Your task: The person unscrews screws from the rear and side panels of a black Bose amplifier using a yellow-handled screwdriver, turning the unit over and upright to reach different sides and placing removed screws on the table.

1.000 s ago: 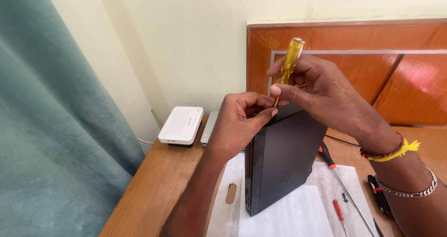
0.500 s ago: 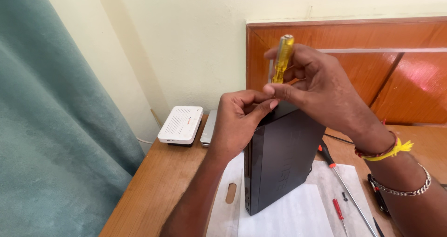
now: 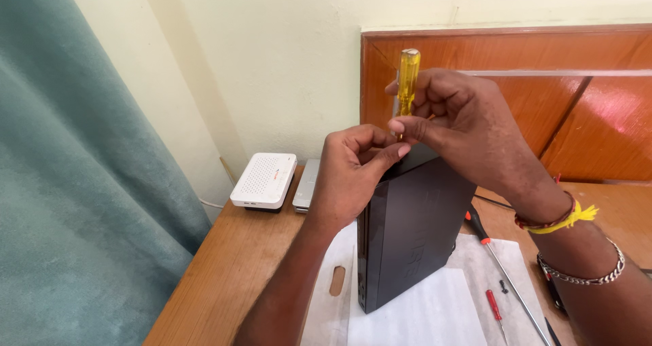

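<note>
The fingers [image 3: 435, 105] of the right hand [image 3: 468, 132] are closed around a yellow screwdriver [image 3: 408, 74] near the middle of the frame. They pinch it low on the handle so it stands straight up, tip down on the top edge of the black box [image 3: 411, 230]. I cannot see the tip — the fingers hide it.

The left hand [image 3: 350, 176] is curled over the top corner of the black box, thumb close to the screwdriver's tip. It grips the box, most likely so the box stays up on its thin side and does not tip.

The box stands on a white sheet [image 3: 428, 312] on the wooden bench [image 3: 231, 264], low in the middle of the frame. More screwdrivers — a long one [image 3: 499, 268] and a small red one [image 3: 494, 306] — lie to the lower right, close enough to grab. A white box with holes [image 3: 264, 181] sits further back, left of centre, out of the way.
</note>
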